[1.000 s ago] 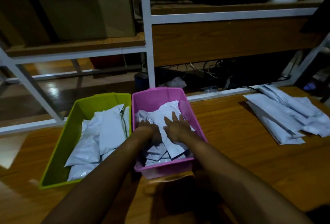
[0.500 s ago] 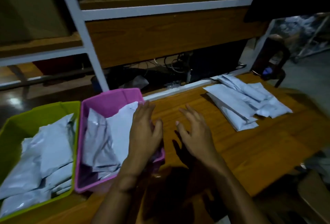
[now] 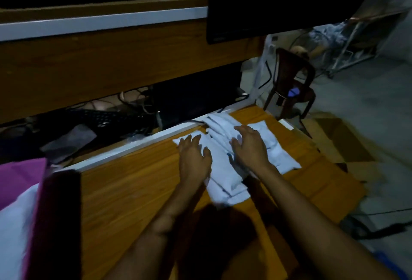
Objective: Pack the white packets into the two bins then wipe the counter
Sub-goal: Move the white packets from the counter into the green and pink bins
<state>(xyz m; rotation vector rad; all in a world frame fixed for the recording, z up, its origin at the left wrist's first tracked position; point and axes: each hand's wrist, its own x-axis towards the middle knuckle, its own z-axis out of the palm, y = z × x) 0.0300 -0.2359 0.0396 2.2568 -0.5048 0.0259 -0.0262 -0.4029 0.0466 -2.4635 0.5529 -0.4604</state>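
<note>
At the far left edge stands the pink bin (image 3: 17,179), only partly in the frame, and white packets (image 3: 13,235) lie inside it. The green bin is out of the frame. To the right of the bin is the wooden counter (image 3: 124,190), with a white rail along its far edge. Behind this rail, in the dark, lie a black keyboard (image 3: 104,119) and some cables.

Near the middle, the left hand (image 3: 194,157) is palm down with the fingers spread and nearly straight. It rests on the left edge of the pile of loose packets (image 3: 225,175); it does not pinch or curl around any of them. The pile lies on the counter near the far right corner, well apart from the bin, and several packets overlap each other there.

The right hand (image 3: 249,146) lies flat on the top of the same pile, with the fingers relaxed and a little apart. Whether its thumb hooks under a packet I cannot tell.

Further right, beyond the counter, a dark plastic chair (image 3: 292,83) stands on the floor.
</note>
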